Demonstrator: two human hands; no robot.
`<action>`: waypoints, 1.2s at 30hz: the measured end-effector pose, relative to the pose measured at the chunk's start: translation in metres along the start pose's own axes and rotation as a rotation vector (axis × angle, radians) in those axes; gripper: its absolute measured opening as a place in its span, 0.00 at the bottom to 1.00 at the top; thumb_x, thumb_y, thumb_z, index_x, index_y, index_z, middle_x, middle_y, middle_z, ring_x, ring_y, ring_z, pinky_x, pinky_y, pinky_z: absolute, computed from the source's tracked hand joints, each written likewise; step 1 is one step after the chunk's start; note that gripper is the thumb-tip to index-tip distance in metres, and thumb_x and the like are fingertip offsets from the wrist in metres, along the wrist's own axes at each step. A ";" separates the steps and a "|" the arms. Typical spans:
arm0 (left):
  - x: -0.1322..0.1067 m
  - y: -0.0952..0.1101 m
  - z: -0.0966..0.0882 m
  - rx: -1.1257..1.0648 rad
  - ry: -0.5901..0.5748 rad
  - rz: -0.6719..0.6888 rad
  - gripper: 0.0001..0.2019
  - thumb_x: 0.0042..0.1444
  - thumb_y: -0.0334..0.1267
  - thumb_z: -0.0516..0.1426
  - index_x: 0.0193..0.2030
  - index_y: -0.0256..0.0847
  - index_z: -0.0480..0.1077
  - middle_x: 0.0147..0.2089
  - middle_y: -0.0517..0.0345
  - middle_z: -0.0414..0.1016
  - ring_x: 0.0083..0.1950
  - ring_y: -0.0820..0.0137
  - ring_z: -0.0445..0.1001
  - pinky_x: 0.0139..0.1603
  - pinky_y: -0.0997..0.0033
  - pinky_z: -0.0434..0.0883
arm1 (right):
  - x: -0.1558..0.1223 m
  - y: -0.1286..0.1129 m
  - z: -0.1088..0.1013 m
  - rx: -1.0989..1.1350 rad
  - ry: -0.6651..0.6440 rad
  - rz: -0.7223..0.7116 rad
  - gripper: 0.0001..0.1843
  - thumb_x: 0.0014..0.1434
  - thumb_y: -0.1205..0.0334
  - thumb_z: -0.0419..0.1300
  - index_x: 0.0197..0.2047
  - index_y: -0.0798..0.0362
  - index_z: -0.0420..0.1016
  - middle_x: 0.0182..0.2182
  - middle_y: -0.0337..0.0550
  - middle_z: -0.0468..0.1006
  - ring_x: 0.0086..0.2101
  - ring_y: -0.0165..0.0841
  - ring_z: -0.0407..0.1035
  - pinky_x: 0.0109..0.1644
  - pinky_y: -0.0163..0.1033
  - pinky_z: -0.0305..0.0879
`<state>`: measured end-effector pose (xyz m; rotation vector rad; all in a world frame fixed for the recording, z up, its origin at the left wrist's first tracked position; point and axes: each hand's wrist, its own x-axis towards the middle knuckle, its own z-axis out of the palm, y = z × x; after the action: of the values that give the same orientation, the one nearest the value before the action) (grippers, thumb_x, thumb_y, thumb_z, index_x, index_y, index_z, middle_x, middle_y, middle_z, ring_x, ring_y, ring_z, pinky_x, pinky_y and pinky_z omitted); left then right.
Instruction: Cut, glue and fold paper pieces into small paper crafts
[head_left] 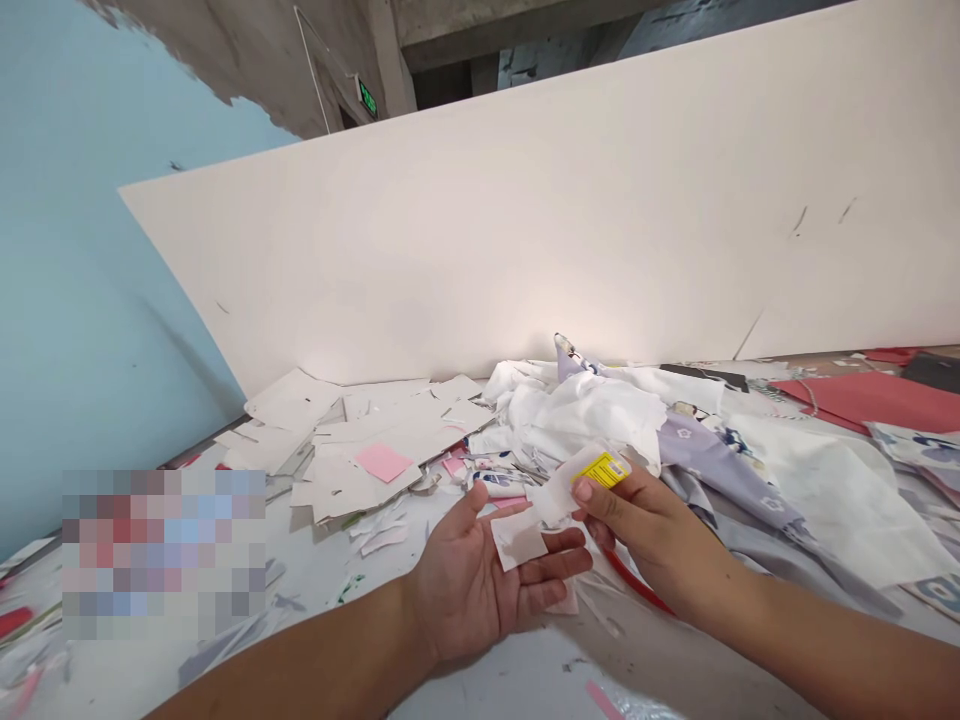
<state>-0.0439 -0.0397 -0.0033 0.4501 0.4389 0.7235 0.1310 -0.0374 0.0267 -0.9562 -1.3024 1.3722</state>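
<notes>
Left hand (469, 590) spread palm up, small white paper scrap (517, 540) lying on its fingers; right hand (645, 515) pinching white paper piece (559, 495) with yellow label (600, 469) just above; both seem light, flimsy, easily creased, best held by an edge; crumpled lilac floral fabric (712, 465) to far right.

A white paper scrap (517, 540) is lying on the upturned, open left hand (472, 590). A white strip with a yellow label (559, 490) is pinched by the right hand (645, 530), just beside it. Crumpled printed cloth (585, 420) and torn cardboard (360, 440) are heaped beyond, against a large white board (525, 220).
</notes>
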 end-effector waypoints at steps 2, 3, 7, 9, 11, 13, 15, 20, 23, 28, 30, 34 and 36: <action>0.000 0.000 0.002 0.026 0.040 0.028 0.29 0.52 0.55 0.49 0.49 0.28 0.64 0.48 0.36 0.71 0.48 0.55 0.72 0.44 0.65 0.66 | 0.002 0.003 -0.002 -0.023 0.043 -0.007 0.18 0.47 0.46 0.63 0.24 0.54 0.68 0.17 0.32 0.66 0.20 0.25 0.58 0.26 0.33 0.56; 0.000 0.000 0.003 0.044 0.076 0.052 0.26 0.53 0.52 0.51 0.48 0.30 0.64 0.46 0.37 0.72 0.45 0.57 0.74 0.42 0.65 0.66 | 0.003 0.005 -0.003 -0.035 0.072 -0.003 0.19 0.47 0.45 0.63 0.24 0.54 0.68 0.18 0.32 0.66 0.20 0.25 0.57 0.26 0.33 0.56; 0.000 0.000 0.007 0.096 0.329 0.194 0.14 0.51 0.37 0.53 0.45 0.37 0.63 0.32 0.52 0.72 0.31 0.69 0.74 0.32 0.71 0.67 | 0.007 0.009 -0.007 -0.022 0.175 0.028 0.20 0.48 0.44 0.62 0.26 0.53 0.65 0.19 0.32 0.65 0.20 0.25 0.56 0.25 0.33 0.52; 0.000 0.000 0.008 0.117 0.418 0.231 0.13 0.49 0.33 0.55 0.43 0.38 0.64 0.28 0.58 0.70 0.27 0.74 0.72 0.29 0.74 0.65 | 0.008 0.011 -0.008 -0.020 0.177 0.039 0.20 0.48 0.45 0.62 0.26 0.53 0.64 0.19 0.31 0.63 0.21 0.25 0.55 0.26 0.33 0.51; 0.001 0.000 0.008 0.157 0.446 0.228 0.14 0.46 0.29 0.56 0.42 0.39 0.64 0.27 0.62 0.68 0.25 0.77 0.69 0.27 0.77 0.63 | 0.009 0.012 -0.008 -0.042 0.170 0.048 0.20 0.49 0.45 0.62 0.26 0.53 0.64 0.19 0.30 0.63 0.21 0.25 0.54 0.26 0.33 0.51; 0.001 0.000 0.007 0.209 0.442 0.219 0.16 0.43 0.27 0.57 0.41 0.40 0.64 0.25 0.64 0.66 0.23 0.79 0.67 0.25 0.78 0.61 | 0.008 0.013 -0.008 -0.065 0.156 0.049 0.19 0.50 0.45 0.61 0.26 0.53 0.64 0.20 0.30 0.63 0.22 0.25 0.54 0.27 0.33 0.51; 0.002 -0.001 0.006 0.249 0.439 0.227 0.17 0.42 0.26 0.58 0.40 0.41 0.63 0.23 0.67 0.64 0.22 0.81 0.64 0.24 0.79 0.60 | 0.008 0.012 -0.008 -0.065 0.131 0.037 0.18 0.51 0.46 0.61 0.26 0.52 0.65 0.20 0.30 0.64 0.22 0.25 0.54 0.26 0.33 0.51; 0.002 0.000 0.006 0.279 0.410 0.259 0.17 0.39 0.23 0.57 0.37 0.41 0.63 0.22 0.69 0.63 0.20 0.81 0.62 0.25 0.79 0.59 | 0.007 0.003 -0.010 -0.147 0.124 -0.051 0.16 0.52 0.47 0.60 0.28 0.52 0.65 0.20 0.30 0.63 0.20 0.25 0.53 0.24 0.33 0.51; 0.002 0.000 0.006 0.281 0.406 0.257 0.16 0.39 0.23 0.57 0.37 0.41 0.63 0.22 0.68 0.64 0.21 0.81 0.63 0.25 0.79 0.59 | 0.006 0.001 -0.010 -0.197 0.246 -0.149 0.16 0.53 0.48 0.60 0.40 0.49 0.67 0.25 0.33 0.68 0.22 0.27 0.57 0.26 0.34 0.56; 0.001 -0.005 0.006 0.417 0.339 0.201 0.17 0.41 0.28 0.62 0.39 0.40 0.64 0.25 0.63 0.68 0.25 0.77 0.69 0.26 0.78 0.60 | 0.003 0.018 -0.001 -0.099 0.083 -0.155 0.23 0.57 0.55 0.56 0.55 0.45 0.56 0.33 0.37 0.73 0.27 0.29 0.65 0.34 0.37 0.65; 0.000 -0.007 0.006 0.479 0.285 0.172 0.19 0.40 0.31 0.65 0.40 0.39 0.65 0.26 0.62 0.69 0.27 0.75 0.71 0.29 0.77 0.62 | 0.000 0.025 0.003 -0.125 -0.032 -0.135 0.18 0.57 0.60 0.55 0.51 0.46 0.60 0.34 0.38 0.73 0.32 0.31 0.69 0.38 0.39 0.67; 0.001 -0.009 0.006 0.479 0.201 0.183 0.20 0.38 0.35 0.67 0.38 0.39 0.66 0.29 0.60 0.70 0.28 0.74 0.70 0.37 0.66 0.67 | -0.008 0.030 0.005 -0.143 -0.158 -0.054 0.17 0.55 0.63 0.57 0.49 0.45 0.60 0.36 0.38 0.72 0.33 0.31 0.69 0.36 0.38 0.68; 0.001 -0.008 0.004 0.472 0.194 0.185 0.19 0.38 0.35 0.67 0.36 0.38 0.65 0.30 0.60 0.70 0.28 0.74 0.70 0.38 0.65 0.67 | -0.010 0.029 0.005 -0.108 -0.183 -0.043 0.20 0.53 0.65 0.59 0.48 0.45 0.60 0.35 0.37 0.72 0.32 0.31 0.70 0.35 0.37 0.68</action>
<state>-0.0363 -0.0454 -0.0045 0.8762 0.7634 0.8471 0.1248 -0.0470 -0.0028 -0.8852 -1.5393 1.3933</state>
